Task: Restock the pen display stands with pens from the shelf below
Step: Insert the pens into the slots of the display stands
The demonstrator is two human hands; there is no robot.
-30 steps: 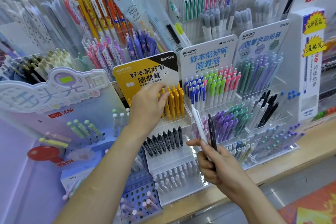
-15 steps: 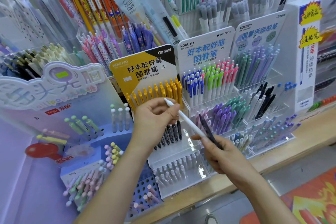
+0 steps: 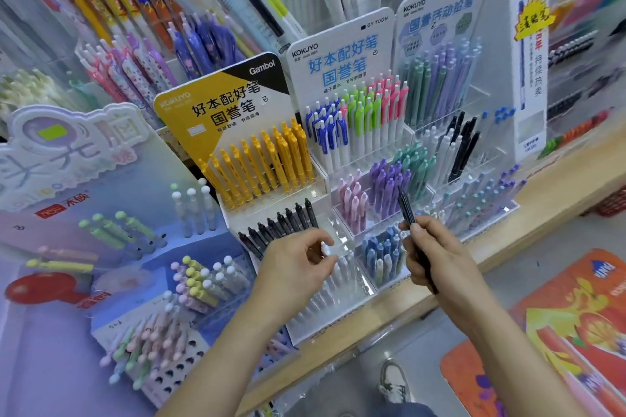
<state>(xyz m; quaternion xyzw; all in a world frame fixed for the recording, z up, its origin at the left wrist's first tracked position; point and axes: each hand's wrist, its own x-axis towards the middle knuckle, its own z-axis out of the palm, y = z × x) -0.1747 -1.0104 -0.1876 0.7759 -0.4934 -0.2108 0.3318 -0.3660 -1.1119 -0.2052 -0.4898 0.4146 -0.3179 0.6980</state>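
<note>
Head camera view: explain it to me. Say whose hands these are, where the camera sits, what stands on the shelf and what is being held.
No machine here: a person works with bare hands. The one picture comes from a camera worn on their head, looking forward and down, so both arms enter from the bottom. On the wooden shelf stand tiered display stands packed with pens. The yellow-carded stand carries yellow pens on top, black pens below them and white pens lowest. The left hand pinches a white pen above that lowest row. The right hand grips a black pen, its end pointing up before the purple pens.
</note>
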